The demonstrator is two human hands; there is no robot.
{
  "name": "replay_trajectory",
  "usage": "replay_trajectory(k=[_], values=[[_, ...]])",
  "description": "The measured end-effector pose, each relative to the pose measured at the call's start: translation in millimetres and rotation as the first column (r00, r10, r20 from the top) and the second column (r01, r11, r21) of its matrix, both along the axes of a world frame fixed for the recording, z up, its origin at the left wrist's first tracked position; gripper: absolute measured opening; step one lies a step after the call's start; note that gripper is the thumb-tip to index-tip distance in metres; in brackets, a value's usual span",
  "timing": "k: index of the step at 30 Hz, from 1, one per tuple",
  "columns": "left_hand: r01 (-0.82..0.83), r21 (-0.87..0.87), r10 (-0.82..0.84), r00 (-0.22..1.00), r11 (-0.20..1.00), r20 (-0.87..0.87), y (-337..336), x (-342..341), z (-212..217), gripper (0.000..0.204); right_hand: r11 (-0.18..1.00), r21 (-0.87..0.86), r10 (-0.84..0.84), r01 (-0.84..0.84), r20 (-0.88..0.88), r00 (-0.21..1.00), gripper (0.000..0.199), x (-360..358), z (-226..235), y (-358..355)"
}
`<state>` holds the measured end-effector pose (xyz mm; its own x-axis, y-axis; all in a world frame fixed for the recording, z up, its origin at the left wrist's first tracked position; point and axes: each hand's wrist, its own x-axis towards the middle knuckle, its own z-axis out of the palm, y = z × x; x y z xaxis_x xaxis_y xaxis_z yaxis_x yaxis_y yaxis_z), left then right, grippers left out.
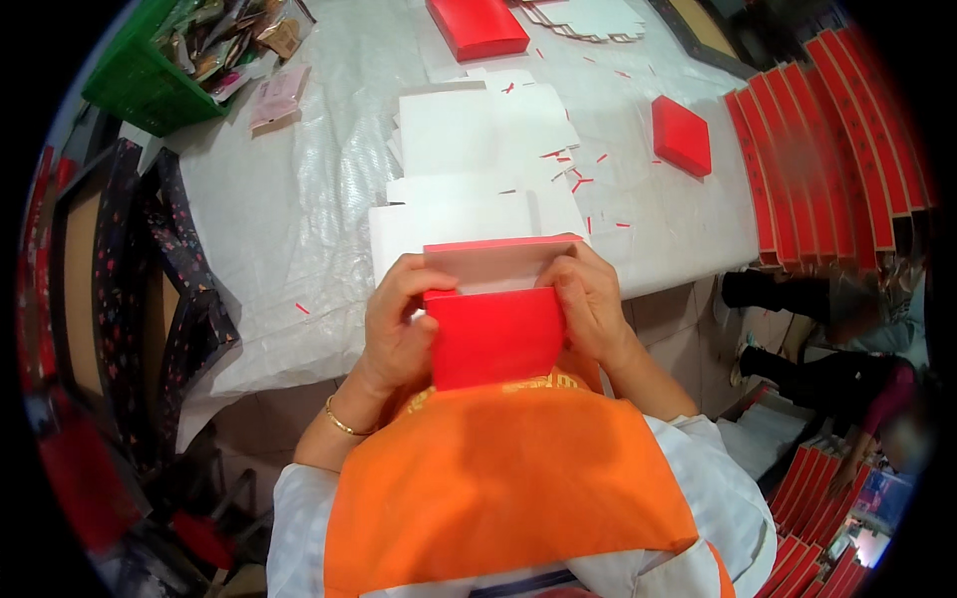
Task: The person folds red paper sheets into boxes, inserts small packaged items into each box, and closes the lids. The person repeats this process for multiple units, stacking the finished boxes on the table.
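Note:
Between my two hands, close to my orange apron, I hold a red cardboard box (496,337) with its white-lined flap raised along the far side. My left hand (401,321) grips the box's left end, thumb low on the red face and fingers at the upper corner. At the other end my right hand (586,304) closes on the right corner, its fingertips at the opening. Just beyond the box lies a stack of flat white cardboard blanks (454,149), overlapping and partly spread out.
A red box (682,137) rests to the right, and another red box (478,28) at the far edge. Small red scraps (583,182) dot the white sheet. A green crate (150,85) of packets stands far left. Rows of red boxes (797,159) line the right; a person is at lower right.

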<state>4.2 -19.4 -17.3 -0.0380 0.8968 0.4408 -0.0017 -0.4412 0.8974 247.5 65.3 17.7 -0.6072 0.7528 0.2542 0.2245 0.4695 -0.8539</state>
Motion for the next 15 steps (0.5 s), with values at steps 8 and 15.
replay_trajectory(k=[8, 15], values=[[-0.259, -0.042, 0.253, 0.962, 0.965, -0.106, 3, 7, -12, 0.068, 0.999, 0.035, 0.005, 0.005, -0.29, 0.957, 0.044, -9, -7, 0], [-0.285, 0.018, 0.285, 0.95, 0.958, -0.125, 6, 16, 4, 0.069, 0.99, 0.141, 0.068, -0.029, -0.279, 0.958, 0.048, -5, -20, 4]])
